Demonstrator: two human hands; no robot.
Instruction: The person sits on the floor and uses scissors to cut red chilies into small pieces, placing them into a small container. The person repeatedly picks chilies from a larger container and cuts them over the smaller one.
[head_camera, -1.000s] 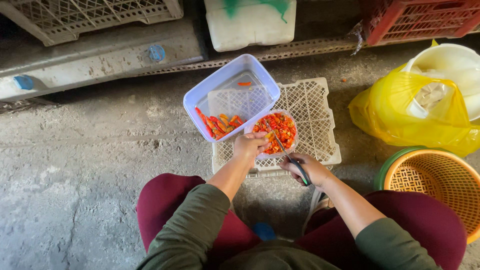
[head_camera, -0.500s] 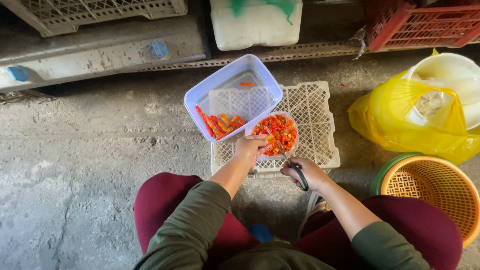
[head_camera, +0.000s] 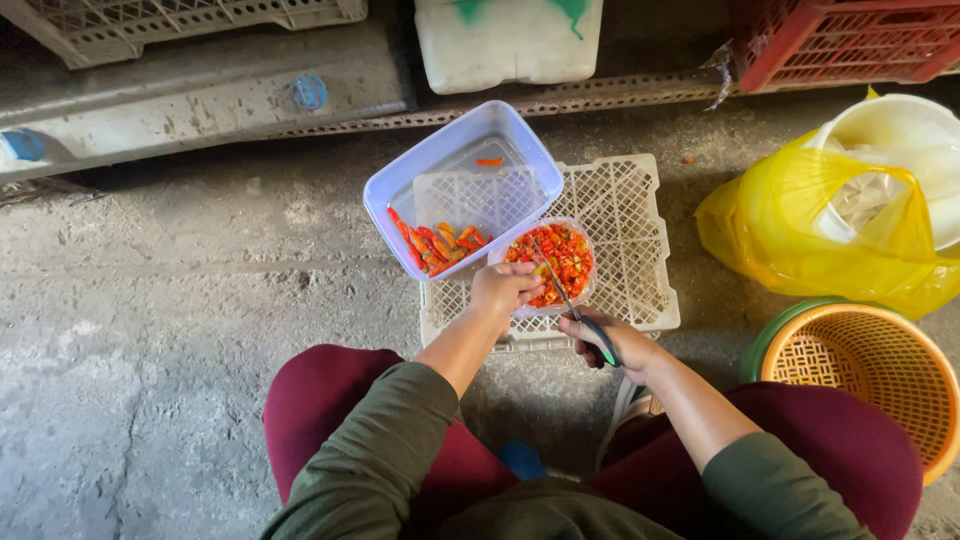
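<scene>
1. Left hand: closed on the near rim of the round bowl of chopped red chili, on the white crate.
2. Right hand: gripping scissors, blades over the bowl.
3. Rectangular tub, far left: whole chilies.

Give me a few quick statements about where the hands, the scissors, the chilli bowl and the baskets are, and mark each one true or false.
1. The right hand holds scissors over the round bowl of cut chillies. True.
2. The left hand rests on the orange basket. False: it is at the bowl's near rim.
3. The bowl sits on a white crate. True.
4. The rectangular tub is empty. False: it holds whole chillies.
</scene>
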